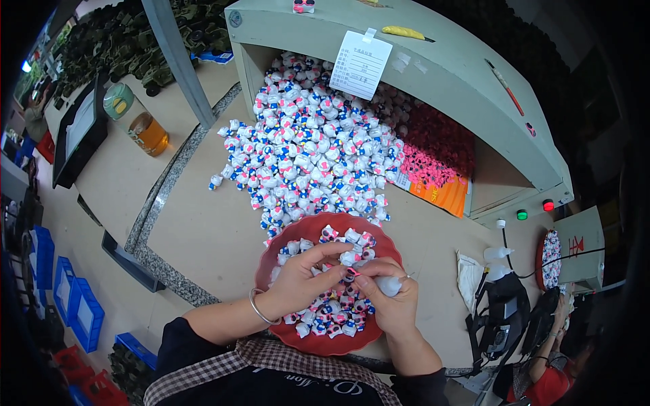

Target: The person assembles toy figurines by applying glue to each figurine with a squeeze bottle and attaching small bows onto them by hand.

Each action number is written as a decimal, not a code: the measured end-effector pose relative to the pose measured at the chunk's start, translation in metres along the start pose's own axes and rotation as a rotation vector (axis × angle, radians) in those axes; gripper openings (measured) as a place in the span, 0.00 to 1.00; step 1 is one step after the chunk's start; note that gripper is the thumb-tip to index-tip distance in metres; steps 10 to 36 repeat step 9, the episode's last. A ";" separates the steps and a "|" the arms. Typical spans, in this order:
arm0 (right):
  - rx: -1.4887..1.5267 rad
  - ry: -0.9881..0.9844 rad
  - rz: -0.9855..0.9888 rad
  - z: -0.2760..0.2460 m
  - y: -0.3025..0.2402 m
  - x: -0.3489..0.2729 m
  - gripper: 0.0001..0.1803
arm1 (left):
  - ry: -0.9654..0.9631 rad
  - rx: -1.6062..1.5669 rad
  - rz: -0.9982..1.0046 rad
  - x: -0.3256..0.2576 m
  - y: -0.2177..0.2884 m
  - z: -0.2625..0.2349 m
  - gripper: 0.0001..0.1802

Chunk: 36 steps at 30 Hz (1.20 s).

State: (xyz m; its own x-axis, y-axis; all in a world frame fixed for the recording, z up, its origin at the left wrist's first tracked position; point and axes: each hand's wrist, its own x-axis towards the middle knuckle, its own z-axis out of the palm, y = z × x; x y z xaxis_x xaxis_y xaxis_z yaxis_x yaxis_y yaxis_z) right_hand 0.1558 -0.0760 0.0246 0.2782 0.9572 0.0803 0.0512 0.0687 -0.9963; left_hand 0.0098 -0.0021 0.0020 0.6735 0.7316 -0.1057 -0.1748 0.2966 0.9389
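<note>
Above a red scalloped bowl [265,267], my two hands meet at a small white figurine [349,258]. My left hand [298,279] pinches it between thumb and fingers. At its near side, a tiny pink-and-dark glasses-shaped piece [352,273] sits by the fingertips of both hands; which fingers grip it I cannot tell. My right hand [396,304] is closed, with a small translucent white bottle [388,285] tucked in its fingers. Inside the bowl lie many figurines [335,318] with pink glasses. Beyond it spreads a large pile of white, blue and pink figurines [311,145].
A pale green booth [460,61] stands over the pile, with a paper tag [361,64] on it. Pink pieces [433,162] lie on an orange sheet at right. A drink bottle [145,128] stands left; a black bag [504,314] and another person's arm [552,338] are right.
</note>
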 end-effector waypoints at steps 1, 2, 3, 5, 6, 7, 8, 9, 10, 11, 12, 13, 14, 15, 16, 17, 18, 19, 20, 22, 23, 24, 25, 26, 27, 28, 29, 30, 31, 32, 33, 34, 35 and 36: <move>-0.003 -0.002 0.057 0.001 0.000 0.000 0.03 | -0.007 0.022 0.026 -0.001 0.000 0.000 0.19; -0.006 -0.004 0.113 0.001 0.000 0.001 0.03 | -0.009 0.022 0.024 -0.001 -0.001 0.001 0.19; -0.006 0.000 0.115 0.002 -0.001 0.001 0.03 | -0.011 0.035 0.041 -0.002 -0.002 0.001 0.19; 0.078 0.031 0.257 0.003 -0.006 0.002 0.05 | -0.016 0.049 0.059 -0.001 -0.002 0.001 0.19; 0.078 0.034 0.257 0.003 -0.006 0.002 0.05 | -0.021 0.056 0.071 -0.001 -0.003 0.001 0.19; 0.079 0.039 0.296 0.002 -0.005 0.002 0.07 | -0.030 0.062 0.082 0.000 -0.003 0.001 0.18; 0.079 0.044 0.335 0.001 -0.003 0.001 0.09 | -0.035 0.063 0.079 0.000 -0.002 0.001 0.18; 0.081 0.050 0.335 0.000 -0.003 0.001 0.09 | -0.052 0.067 0.071 0.000 0.000 0.001 0.19; 0.081 0.050 0.335 0.000 -0.003 0.001 0.09 | -0.052 0.067 0.071 0.000 0.000 0.001 0.19; 0.081 0.050 0.335 0.000 -0.003 0.001 0.09 | -0.052 0.067 0.071 0.000 0.000 0.001 0.19; 0.081 0.050 0.335 0.000 -0.003 0.001 0.09 | -0.052 0.067 0.071 0.000 0.000 0.001 0.19; 0.081 0.050 0.335 0.000 -0.003 0.001 0.09 | -0.052 0.067 0.071 0.000 0.000 0.001 0.19; 0.081 0.050 0.335 0.000 -0.003 0.001 0.09 | -0.052 0.067 0.071 0.000 0.000 0.001 0.19; 0.081 0.050 0.335 0.000 -0.003 0.001 0.09 | -0.052 0.067 0.071 0.000 0.000 0.001 0.19; 0.081 0.050 0.335 0.000 -0.003 0.001 0.09 | -0.052 0.067 0.071 0.000 0.000 0.001 0.19; 0.081 0.050 0.335 0.000 -0.003 0.001 0.09 | -0.052 0.067 0.071 0.000 0.000 0.001 0.19; 0.081 0.050 0.335 0.000 -0.003 0.001 0.09 | -0.052 0.067 0.071 0.000 0.000 0.001 0.19; 0.081 0.050 0.335 0.000 -0.003 0.001 0.09 | -0.052 0.067 0.071 0.000 0.000 0.001 0.19; 0.081 0.050 0.335 0.000 -0.003 0.001 0.09 | -0.052 0.067 0.071 0.000 0.000 0.001 0.19; 0.081 0.050 0.335 0.000 -0.003 0.001 0.09 | -0.052 0.067 0.071 0.000 0.000 0.001 0.19; 0.081 0.050 0.335 0.000 -0.003 0.001 0.09 | -0.052 0.067 0.071 0.000 0.000 0.001 0.19; 0.081 0.050 0.335 0.000 -0.003 0.001 0.09 | -0.052 0.067 0.071 0.000 0.000 0.001 0.19; 0.081 0.050 0.335 0.000 -0.003 0.001 0.09 | -0.052 0.067 0.071 0.000 0.000 0.001 0.19; 0.081 0.050 0.335 0.000 -0.003 0.001 0.09 | -0.052 0.067 0.071 0.000 0.000 0.001 0.19; 0.081 0.050 0.335 0.000 -0.003 0.001 0.09 | -0.052 0.067 0.071 0.000 0.000 0.001 0.19; 0.081 0.050 0.335 0.000 -0.003 0.001 0.09 | -0.052 0.067 0.071 0.000 0.000 0.001 0.19; 0.081 0.050 0.335 0.000 -0.003 0.001 0.09 | -0.052 0.067 0.071 0.000 0.000 0.001 0.19; 0.081 0.050 0.335 0.000 -0.003 0.001 0.09 | -0.052 0.067 0.071 0.000 0.000 0.001 0.19; 0.081 0.050 0.335 0.000 -0.003 0.001 0.09 | -0.052 0.067 0.071 0.000 0.000 0.001 0.19; 0.081 0.050 0.335 0.000 -0.003 0.001 0.09 | -0.052 0.067 0.071 0.000 0.000 0.001 0.19; 0.081 0.050 0.335 0.000 -0.003 0.001 0.09 | -0.052 0.067 0.071 0.000 0.000 0.001 0.19; 0.081 0.050 0.335 0.000 -0.003 0.001 0.09 | -0.052 0.067 0.071 0.000 0.000 0.001 0.19; 0.081 0.050 0.335 0.000 -0.003 0.001 0.09 | -0.052 0.067 0.071 0.000 0.000 0.001 0.19; 0.081 0.050 0.335 0.000 -0.003 0.001 0.09 | -0.052 0.067 0.071 0.000 0.000 0.001 0.19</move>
